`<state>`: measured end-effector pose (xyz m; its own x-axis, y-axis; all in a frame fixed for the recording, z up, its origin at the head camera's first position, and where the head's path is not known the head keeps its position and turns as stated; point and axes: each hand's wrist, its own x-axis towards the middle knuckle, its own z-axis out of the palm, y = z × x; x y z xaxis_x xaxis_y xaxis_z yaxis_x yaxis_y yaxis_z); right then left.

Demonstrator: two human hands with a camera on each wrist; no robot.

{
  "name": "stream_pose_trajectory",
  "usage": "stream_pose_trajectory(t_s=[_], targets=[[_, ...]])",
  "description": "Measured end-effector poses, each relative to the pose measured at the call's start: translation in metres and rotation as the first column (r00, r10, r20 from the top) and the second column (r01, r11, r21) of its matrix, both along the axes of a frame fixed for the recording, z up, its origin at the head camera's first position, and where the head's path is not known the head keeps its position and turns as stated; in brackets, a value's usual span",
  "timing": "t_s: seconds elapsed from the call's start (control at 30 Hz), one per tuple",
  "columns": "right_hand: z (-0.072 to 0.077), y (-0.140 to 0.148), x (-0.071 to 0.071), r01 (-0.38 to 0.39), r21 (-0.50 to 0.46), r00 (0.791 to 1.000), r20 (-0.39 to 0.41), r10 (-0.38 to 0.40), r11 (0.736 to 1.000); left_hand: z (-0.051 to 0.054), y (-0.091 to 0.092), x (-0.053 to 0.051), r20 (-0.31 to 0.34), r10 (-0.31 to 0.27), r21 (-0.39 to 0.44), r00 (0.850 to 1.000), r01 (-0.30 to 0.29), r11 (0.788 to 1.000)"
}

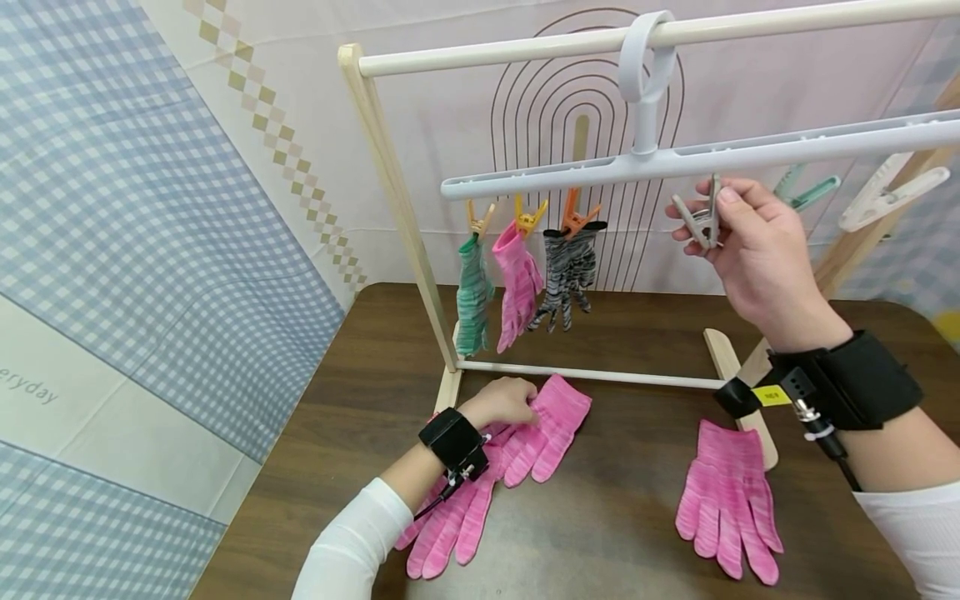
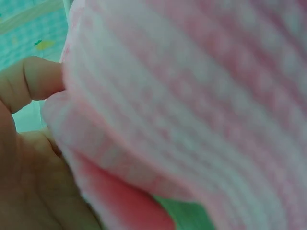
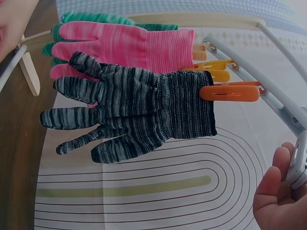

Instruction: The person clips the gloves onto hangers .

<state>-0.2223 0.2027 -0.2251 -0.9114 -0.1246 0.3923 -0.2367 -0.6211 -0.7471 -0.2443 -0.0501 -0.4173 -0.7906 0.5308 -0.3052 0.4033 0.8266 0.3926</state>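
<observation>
Down on the table, my left hand (image 1: 501,403) pinches the edge of a pink glove (image 1: 561,415); in the left wrist view that glove (image 2: 182,96) fills most of the picture, blurred. Beneath my left wrist lies more pink glove (image 1: 457,525), partly hidden by the arm. Up under the hanger (image 1: 555,175), my right hand (image 1: 761,250) holds a grey clothespin (image 1: 701,218) between thumb and fingers. Hanging left of it are a green glove (image 1: 472,296), a pink glove (image 1: 517,287) and a black-and-grey glove (image 3: 129,105), each from a clip.
A wooden rack (image 1: 397,200) carries the hanger on its top bar (image 1: 495,52). Right of my right hand hang a green clip (image 1: 813,193) and a white clip (image 1: 888,196). One more pink glove (image 1: 727,500) lies flat on the table (image 1: 600,533) at the right.
</observation>
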Motion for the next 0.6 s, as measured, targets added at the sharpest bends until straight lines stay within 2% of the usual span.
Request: stream_pose_trajectory(t_s=[0.17,0.3,0.4,0.5,0.6], targets=[[0.0004,-0.0007,-0.001,0.015,0.016,1.0,-0.002,-0.015,1.0,-0.0003,-0.0005,-0.0001,0.004,-0.011,0.04,1.0,0.011,0.999],[0.0007,-0.0012,-0.0023,0.027,0.019,1.0,-0.002,-0.027,0.999,-0.0005,-0.0016,0.0008,0.049,0.008,0.126,0.999,-0.014,0.992],[0.0009,-0.0012,-0.003,0.024,0.016,1.0,0.0,-0.024,1.0,-0.001,-0.0022,0.0007,0.063,-0.004,0.206,0.998,-0.009,0.978],[0.0012,-0.0009,-0.0033,0.02,0.017,1.0,0.003,-0.02,1.0,-0.0006,-0.0015,-0.0004,0.02,-0.047,0.247,0.999,0.041,0.968],[0.0014,-0.001,-0.0037,0.02,0.019,1.0,0.006,-0.02,1.0,0.0012,-0.0003,-0.0005,-0.042,-0.063,0.254,0.997,0.072,0.965]])
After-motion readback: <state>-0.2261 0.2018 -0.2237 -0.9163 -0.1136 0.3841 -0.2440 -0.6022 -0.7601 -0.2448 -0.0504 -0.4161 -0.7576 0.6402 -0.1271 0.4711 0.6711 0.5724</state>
